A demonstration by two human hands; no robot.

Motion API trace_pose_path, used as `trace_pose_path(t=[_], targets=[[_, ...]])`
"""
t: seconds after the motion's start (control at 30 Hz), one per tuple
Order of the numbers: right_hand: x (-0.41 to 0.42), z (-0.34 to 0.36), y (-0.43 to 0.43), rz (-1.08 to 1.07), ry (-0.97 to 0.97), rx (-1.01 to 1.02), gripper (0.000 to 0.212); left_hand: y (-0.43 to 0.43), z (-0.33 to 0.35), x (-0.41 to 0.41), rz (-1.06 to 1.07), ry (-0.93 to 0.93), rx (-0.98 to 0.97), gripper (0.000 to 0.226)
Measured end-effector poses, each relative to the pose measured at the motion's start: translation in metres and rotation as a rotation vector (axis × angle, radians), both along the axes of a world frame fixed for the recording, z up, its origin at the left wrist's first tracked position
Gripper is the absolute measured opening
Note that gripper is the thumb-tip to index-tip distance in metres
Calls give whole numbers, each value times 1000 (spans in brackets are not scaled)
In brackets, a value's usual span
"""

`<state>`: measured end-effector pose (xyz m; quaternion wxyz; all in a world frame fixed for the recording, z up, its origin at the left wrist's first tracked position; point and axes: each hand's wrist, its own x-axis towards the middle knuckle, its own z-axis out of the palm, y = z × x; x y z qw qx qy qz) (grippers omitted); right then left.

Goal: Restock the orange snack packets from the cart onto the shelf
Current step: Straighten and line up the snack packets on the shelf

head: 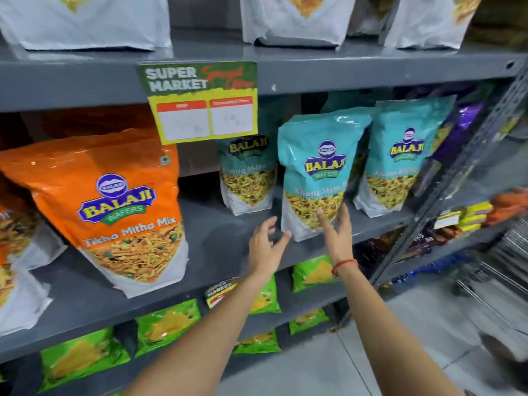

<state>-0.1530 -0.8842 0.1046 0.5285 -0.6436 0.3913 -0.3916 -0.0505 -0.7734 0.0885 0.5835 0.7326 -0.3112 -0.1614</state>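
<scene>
A large orange snack packet (114, 204) stands upright on the grey shelf (217, 244), left of centre, with another orange packet (11, 238) partly cut off at the left edge. My left hand (264, 247) and my right hand (337, 235) are both open, fingers apart, just below and beside a teal snack packet (317, 172) standing at the shelf's front. Neither hand holds anything; the right fingertips are at the teal packet's lower front. The wire cart (503, 270) is partly visible at the right edge.
Two more teal packets (248, 172) (397, 155) stand behind and beside the front one. A special-offer sign (200, 104) hangs from the shelf above. White pouches (294, 18) fill the top shelf, green packets (168, 324) the lower ones. Bare shelf lies between the orange and teal packets.
</scene>
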Motion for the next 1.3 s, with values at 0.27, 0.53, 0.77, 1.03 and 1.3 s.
trace_pose_path(t=[0.27, 0.53, 0.77, 1.03, 1.3], targets=[[11, -4, -7, 91, -113, 33, 69, -29, 4, 20, -104, 247, -47, 72], [24, -19, 32, 129, -120, -11, 58, 19, -13, 24, 66, 208, -146, 44], [29, -25, 47, 148, -122, -7, 68, 42, -7, 29, 153, 143, -120, 40], [-28, -36, -5, -218, -255, 193, 49, 29, -19, -35, -1, -104, -45, 17], [-78, -20, -93, -276, -116, 155, 58, -76, -6, -52, -376, -190, 129, 26]])
